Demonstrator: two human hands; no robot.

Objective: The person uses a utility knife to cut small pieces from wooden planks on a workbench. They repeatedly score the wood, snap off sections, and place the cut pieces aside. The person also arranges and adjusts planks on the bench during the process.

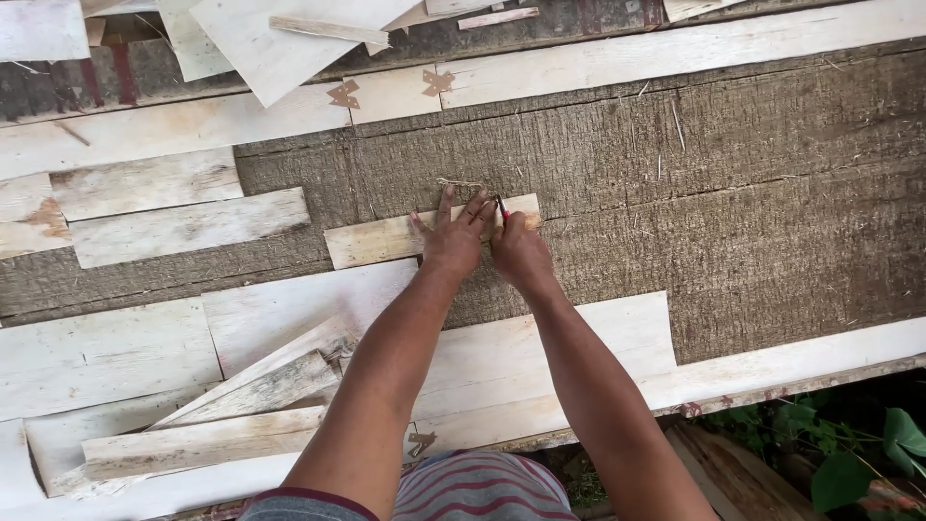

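A short pale wooden strip (371, 240) lies flat on a large rough brown board (733, 193). My left hand (451, 234) presses on the strip's right half, fingers spread. My right hand (519, 250) sits just beside it, closed around a thin red tool (501, 208), perhaps a pencil or a small blade, whose tip meets the strip near its right end. The right end of the strip is partly hidden by both hands.
Pale thin wood sheets (145, 183) and strips lie to the left and along the near edge (540, 376). More offcuts (280, 39) are piled at the top. Green plants (849, 453) show at the lower right, beyond the work surface.
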